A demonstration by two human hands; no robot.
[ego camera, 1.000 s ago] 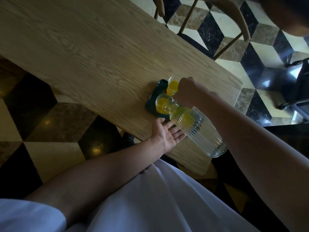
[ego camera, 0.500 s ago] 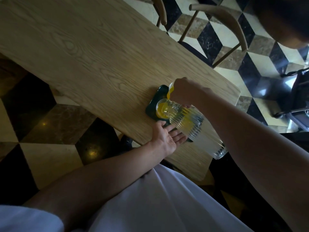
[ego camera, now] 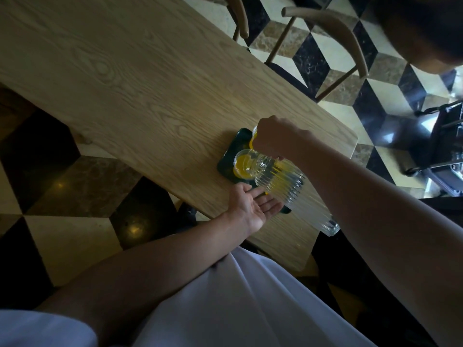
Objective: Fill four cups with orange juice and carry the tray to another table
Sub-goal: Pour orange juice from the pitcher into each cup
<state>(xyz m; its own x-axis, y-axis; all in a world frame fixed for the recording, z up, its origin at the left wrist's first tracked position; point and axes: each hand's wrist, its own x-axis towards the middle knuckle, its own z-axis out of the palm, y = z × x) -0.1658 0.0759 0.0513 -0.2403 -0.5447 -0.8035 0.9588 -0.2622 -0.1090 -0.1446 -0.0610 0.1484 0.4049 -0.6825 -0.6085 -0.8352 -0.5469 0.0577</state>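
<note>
A dark green tray [ego camera: 229, 156] lies near the right end of the wooden table [ego camera: 125, 83]. My right hand [ego camera: 273, 141] grips the neck of a ribbed glass pitcher [ego camera: 290, 186], which is tipped steeply with its mouth over a clear cup [ego camera: 241, 165] holding orange juice. A second cup with juice [ego camera: 253, 139] stands behind it, mostly hidden by my right hand. My left hand [ego camera: 250, 209] rests flat, fingers apart, against the tray's near edge under the pitcher. Any other cups are hidden.
Two wooden chairs [ego camera: 333, 38] stand on the far side of the table on a black, cream and brown tiled floor [ego camera: 75, 186]. A dark wheeled object [ego camera: 441, 151] is at the right. The table's near edge is close to my body.
The pitcher has stayed tipped over the near cup while the view shifted slightly. My right hand now covers more of the far cup. My left hand has stayed by the tray.
</note>
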